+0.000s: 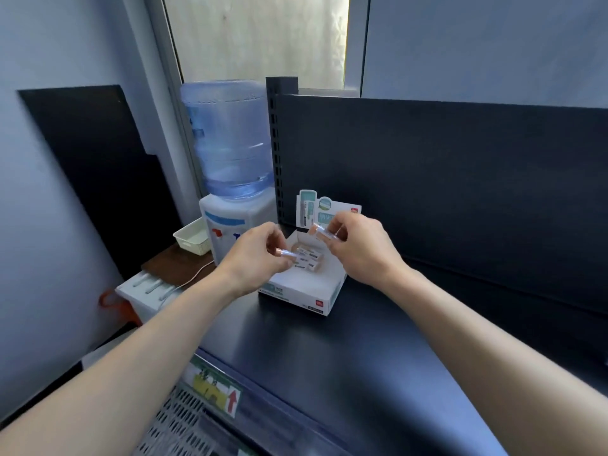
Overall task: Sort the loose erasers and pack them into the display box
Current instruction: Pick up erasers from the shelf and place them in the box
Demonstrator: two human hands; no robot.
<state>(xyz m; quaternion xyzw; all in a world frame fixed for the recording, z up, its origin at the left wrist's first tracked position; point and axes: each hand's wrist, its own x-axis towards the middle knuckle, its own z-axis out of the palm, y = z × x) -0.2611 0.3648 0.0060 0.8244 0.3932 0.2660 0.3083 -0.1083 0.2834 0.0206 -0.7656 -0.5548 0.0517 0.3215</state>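
Note:
A white display box [325, 292] with an upright printed back flap sits on the dark shelf [362, 373]. Several wrapped erasers [311, 258] lie in a row inside it, toward the back. My left hand [255, 255] hovers over the box's left side and pinches one eraser [287, 252] with a pinkish end. My right hand [358, 246] is above the box's back right part, holding another wrapped eraser [320, 232] between thumb and fingers. The front half of the box floor shows bare white.
A water dispenser [235, 225] with a blue bottle stands left of the shelf, beside a small white basket [192, 240]. A dark back panel [444, 192] rises behind the box. A perforated lower shelf [177, 429] lies below the front edge.

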